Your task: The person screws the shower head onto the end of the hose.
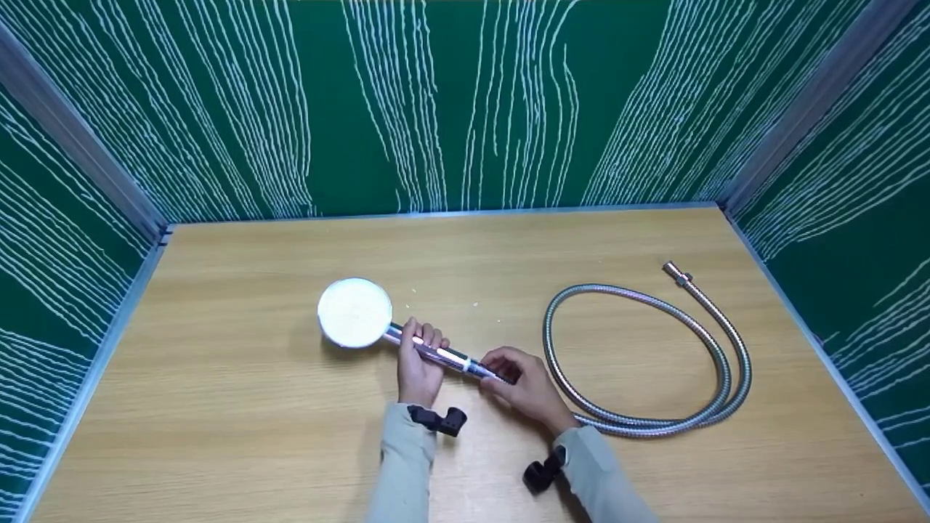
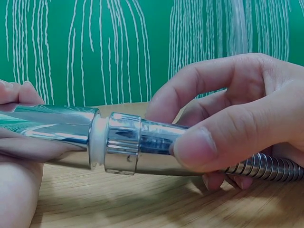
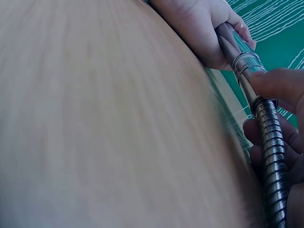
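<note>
- Wood-grain desk [image 1: 218, 436], green streaked walls [image 1: 625, 43] behind.
- Right hand [image 1: 529, 385]: fingers [image 2: 194, 85] pinch hose fitting [image 2: 159, 137], apparently aligning it with handle [image 2: 71, 128].
- Left hand [image 1: 421, 370]: grips handle, presumably for steadiness.
- Shower head [image 1: 354, 313]: left, white face up.
- Hose [image 1: 639, 431]: looped right on desk, presumably for slack.

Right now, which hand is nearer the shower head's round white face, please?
Left hand grips the handle near that face; right hand pinches the hose connector, farther off.

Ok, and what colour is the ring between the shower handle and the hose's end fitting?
The ring is white, seen best in the left wrist view.
</note>
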A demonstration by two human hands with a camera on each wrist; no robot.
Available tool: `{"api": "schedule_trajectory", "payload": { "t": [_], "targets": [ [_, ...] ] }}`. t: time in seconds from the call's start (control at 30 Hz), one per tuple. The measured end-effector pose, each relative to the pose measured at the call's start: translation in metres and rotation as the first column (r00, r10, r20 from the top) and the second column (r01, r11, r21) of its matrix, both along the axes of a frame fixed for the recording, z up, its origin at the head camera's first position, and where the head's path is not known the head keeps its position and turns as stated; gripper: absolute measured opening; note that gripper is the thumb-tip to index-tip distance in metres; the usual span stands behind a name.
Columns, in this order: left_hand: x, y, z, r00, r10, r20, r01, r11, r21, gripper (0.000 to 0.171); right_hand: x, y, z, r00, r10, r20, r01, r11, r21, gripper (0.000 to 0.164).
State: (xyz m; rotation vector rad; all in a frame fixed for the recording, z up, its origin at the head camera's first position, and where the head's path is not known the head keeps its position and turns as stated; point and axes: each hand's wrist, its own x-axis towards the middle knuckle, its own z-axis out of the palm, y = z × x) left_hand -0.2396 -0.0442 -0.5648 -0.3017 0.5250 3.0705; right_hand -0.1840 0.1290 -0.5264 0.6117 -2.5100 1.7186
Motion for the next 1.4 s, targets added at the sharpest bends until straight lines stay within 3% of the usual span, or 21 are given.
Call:
{"api": "schedule_trajectory", "payload": {
  "t": [0.97,1.23,1.4],
  "targets": [
    [-0.0006,0.0001,-0.0016,1.0,-0.002,-0.021,0.002,1.0,0.014,0.035,-0.0005,0.0004,0.0009,0.998,-0.013,0.066,0.013,1.0,-0.004,0.017],
    [0.0005,-0.0001,-0.0009,1.0,-0.013,-0.028,0.013,1.0,-0.014,0.035,-0.0006,0.0004,0.0019,0.999,-0.011,0.047,0.011,1.0,-0.006,0.032],
    [0.0005,-0.0001,-0.0006,1.0,-0.013,-0.009,0.012,1.0,-0.015,0.034,0.0005,0.0008,0.0025,0.998,-0.018,0.056,0.018,1.0,0.003,0.029]
  ]
}}
